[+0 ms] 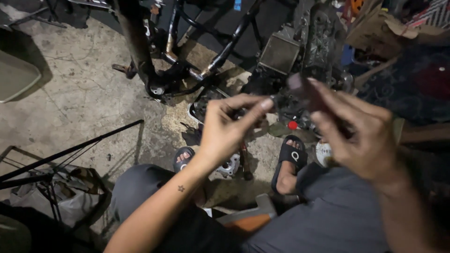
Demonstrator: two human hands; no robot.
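Knees: grey-clad legs of the seated person filled the bottom of the view, black sandals on both feet on the concrete floor below the hands.
Left hand: the left hand was raised in mid-air, thumb and fingers pinched together on something small and dark; what it was could not be made out.
Right hand: the right hand was lifted just beside the left, fingers curled round a small dark blocky part held at the fingertips; motion blur hid its detail.
Relation: both held pieces were close together between the hands, near touching, but whether they were joined could not be told.
Beyond the hands: a stripped black motorcycle frame stood on the floor, with a grimy engine block beyond the right hand.
Under the hands: a round silvery metal part lay on the floor between the feet, and a small red cap showed below the right fingertips.
Progress: judging by the bare frame and loose parts, the machine was well apart; the small part was in hand and off the engine, with the parts on the floor not yet dealt with.
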